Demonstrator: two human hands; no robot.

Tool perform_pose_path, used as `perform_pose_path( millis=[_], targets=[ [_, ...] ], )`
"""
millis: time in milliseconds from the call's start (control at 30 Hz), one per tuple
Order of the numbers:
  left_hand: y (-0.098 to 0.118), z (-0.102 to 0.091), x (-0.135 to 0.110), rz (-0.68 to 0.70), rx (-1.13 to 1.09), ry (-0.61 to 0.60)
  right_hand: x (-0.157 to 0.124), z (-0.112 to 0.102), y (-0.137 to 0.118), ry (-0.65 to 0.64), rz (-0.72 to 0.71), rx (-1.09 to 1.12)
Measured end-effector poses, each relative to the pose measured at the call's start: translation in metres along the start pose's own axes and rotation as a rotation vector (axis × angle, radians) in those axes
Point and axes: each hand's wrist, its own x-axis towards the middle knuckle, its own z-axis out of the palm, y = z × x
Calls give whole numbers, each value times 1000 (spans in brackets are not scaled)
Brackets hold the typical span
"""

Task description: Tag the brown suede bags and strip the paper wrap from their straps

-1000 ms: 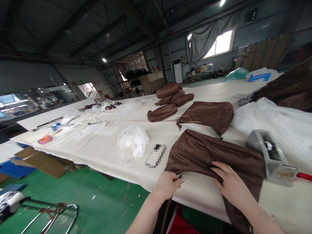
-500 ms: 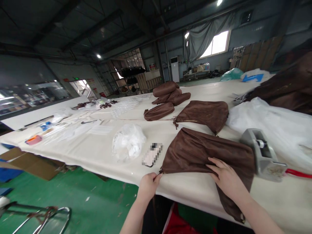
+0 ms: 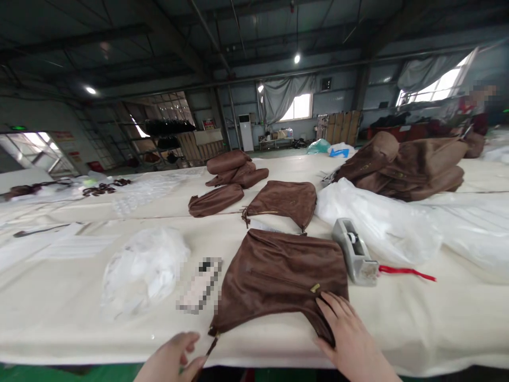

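I've got the brown shoulder bag [image 3: 278, 273] lying flat near the front edge of the cream-covered table [image 3: 441, 323]. Right hand [image 3: 344, 326] unclenched, fingers laid on the bag's right end. Left hand [image 3: 177, 358] is at the strap [image 3: 212, 346]; I can't tell if it's gripping. Phone [image 3: 201, 286] just left, grey tape dispenser [image 3: 353, 249] just right. More table: second brown bag [image 3: 284, 201] behind, white plastic sheeting [image 3: 382, 223] right. Room: white floor-standing air conditioner [image 3: 245, 133], grey-draped window [image 3: 299, 107], lit ceiling lamp [image 3: 297, 58].
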Motion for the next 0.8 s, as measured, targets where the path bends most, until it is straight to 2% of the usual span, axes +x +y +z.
perform_pose_path(
  millis=[67,133,233,300,400,500,600,800],
  targets=[
    [24,-7,9,99,-37,220,0,1,-5,-23,-48,2],
    [57,-8,26,288,-68,343,9,-3,-10,-97,-39,31],
    [102,5,60,578,-31,378,25,-14,-9,-225,-29,89],
    [120,23,84,647,35,352,30,-20,0,-243,-63,96],
    [126,53,107,629,127,332,27,-19,21,-147,-77,64],
    [122,70,112,594,167,345,16,-11,38,-29,-49,65],
    [120,73,109,571,173,363,8,-5,43,15,-17,93],
    [119,72,105,552,182,395,9,-16,39,-40,4,131]
  ],
)
